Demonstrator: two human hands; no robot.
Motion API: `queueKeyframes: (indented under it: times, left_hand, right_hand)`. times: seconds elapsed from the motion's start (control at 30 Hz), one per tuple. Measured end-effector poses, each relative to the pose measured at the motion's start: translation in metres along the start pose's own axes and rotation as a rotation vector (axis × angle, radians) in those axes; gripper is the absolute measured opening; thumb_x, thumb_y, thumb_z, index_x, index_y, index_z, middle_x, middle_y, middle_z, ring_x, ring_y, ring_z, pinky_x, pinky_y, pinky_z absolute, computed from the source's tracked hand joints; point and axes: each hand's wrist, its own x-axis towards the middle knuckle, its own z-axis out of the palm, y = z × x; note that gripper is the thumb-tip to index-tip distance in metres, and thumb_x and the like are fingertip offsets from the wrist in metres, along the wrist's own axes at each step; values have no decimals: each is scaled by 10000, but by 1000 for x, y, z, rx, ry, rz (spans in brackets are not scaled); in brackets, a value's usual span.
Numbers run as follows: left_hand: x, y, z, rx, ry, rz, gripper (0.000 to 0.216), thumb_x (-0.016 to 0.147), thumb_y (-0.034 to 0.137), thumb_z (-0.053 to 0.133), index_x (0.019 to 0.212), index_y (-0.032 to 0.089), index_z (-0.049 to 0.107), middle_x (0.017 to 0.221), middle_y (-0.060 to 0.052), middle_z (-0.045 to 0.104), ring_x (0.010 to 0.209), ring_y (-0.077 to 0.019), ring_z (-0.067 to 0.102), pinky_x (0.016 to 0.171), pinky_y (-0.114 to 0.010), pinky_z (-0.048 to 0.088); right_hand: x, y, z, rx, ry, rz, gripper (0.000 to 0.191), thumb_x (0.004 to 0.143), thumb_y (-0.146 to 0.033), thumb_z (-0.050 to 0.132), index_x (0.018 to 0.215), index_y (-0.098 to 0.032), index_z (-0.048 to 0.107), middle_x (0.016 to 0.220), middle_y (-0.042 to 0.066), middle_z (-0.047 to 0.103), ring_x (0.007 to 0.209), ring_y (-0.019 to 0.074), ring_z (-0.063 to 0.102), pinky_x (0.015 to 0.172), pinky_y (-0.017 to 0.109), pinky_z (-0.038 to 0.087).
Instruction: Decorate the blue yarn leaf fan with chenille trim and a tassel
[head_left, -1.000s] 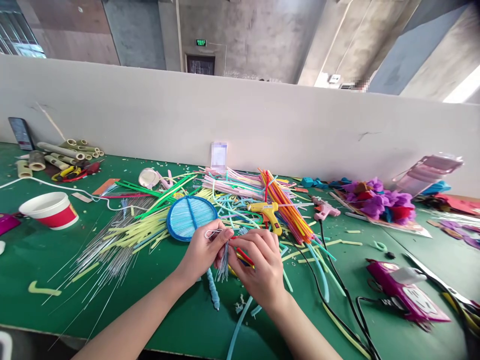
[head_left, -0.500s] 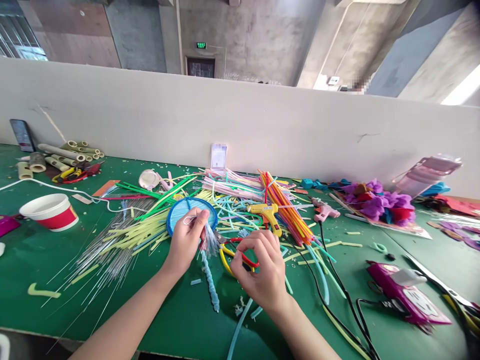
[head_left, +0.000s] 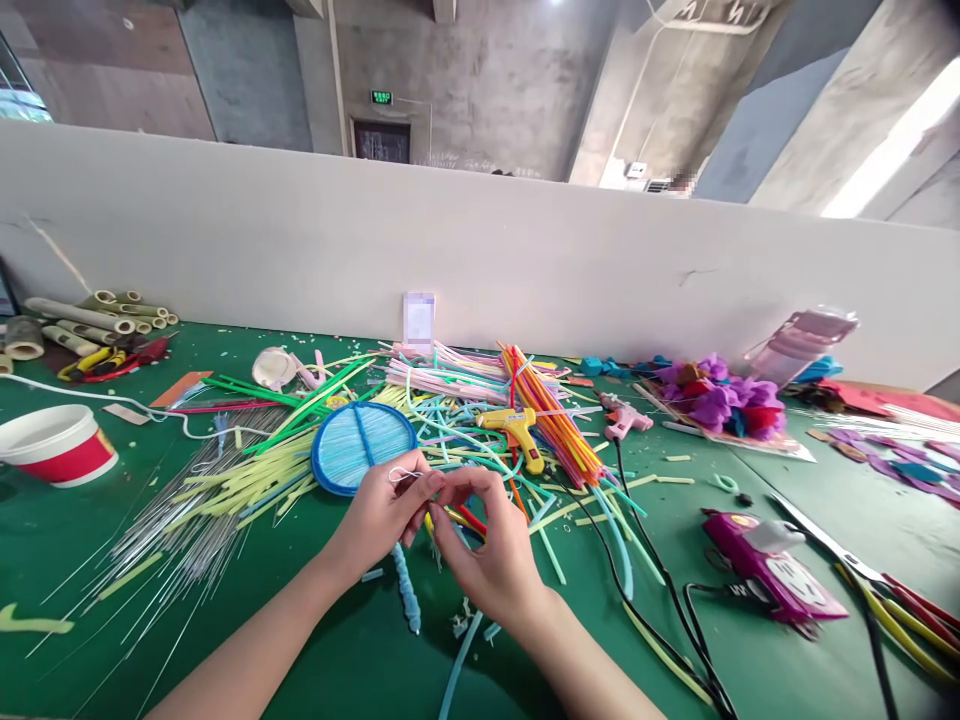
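A thin wire [head_left: 405, 474], bent into a small loop, sits pinched between the fingertips of my left hand [head_left: 382, 515] and my right hand [head_left: 487, 550], both closed on it above the middle of the green table [head_left: 360, 650], toward its near edge. A light blue fuzzy stem [head_left: 407, 595] hangs down from below my left hand onto the table. Just beyond my fingers lies a round blue disc [head_left: 360, 458]. A yellow glue gun [head_left: 516, 432] rests on a heap of coloured strips [head_left: 555, 420] behind my right hand. A red-and-white cup [head_left: 56, 445] stands near the left edge.
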Motion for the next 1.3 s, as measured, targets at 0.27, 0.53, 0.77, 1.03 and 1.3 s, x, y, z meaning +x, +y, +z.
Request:
queueKeyframes:
  times: [0.27, 0.53, 0.77, 1.03, 1.3]
  left_hand:
    - [1, -3, 5, 6, 26, 9, 396, 898, 557, 593, 745, 195, 540, 470, 84, 456, 372, -83, 408, 392, -187, 296]
    - [4, 2, 7, -52, 191, 40, 454, 904, 605, 554, 693, 218, 445, 492, 80, 410, 402, -93, 391, 404, -207, 309]
    - [7, 2, 3, -79, 79, 39, 434, 915, 599, 543, 726, 214, 478, 499, 76, 417, 418, -98, 387, 418, -211, 308]
    - [-5, 24, -7, 6, -57, -41, 358, 878, 548, 626, 813, 197, 598, 574, 42, 515, 481, -123, 466, 450, -209, 332]
    - [1, 56, -186, 818, 638, -119, 184, 727, 326, 814, 698, 201, 682, 632, -7, 648, 607, -189, 589, 558, -228, 314]
  right_hand:
    - [4, 1, 3, 65, -15, 87, 310, 787, -98, 595, 1032, -242, 470, 797, -42, 595, 705, 122, 637, 676, 255, 557]
    - [5, -1, -3, 62, -54, 98, 346, 690, -86, 598, 988, -236, 510, 850, -11, 623, 718, 132, 622, 663, 255, 557]
    - [6, -3, -9, -12, -40, 53, 248, 798, -127, 606, 1023, -231, 593, 910, 31, 664, 794, 164, 644, 710, 284, 564]
    - [16, -5, -31, -18, -102, 149, 117, 895, -206, 582, 927, -228, 692, 812, 23, 725, 706, 173, 704, 642, 274, 582]
    - [-15, 31, -150, -764, -119, 153, 218, 814, -311, 555, 909, -288, 750, 850, 62, 777, 588, 250, 728, 478, 331, 553]
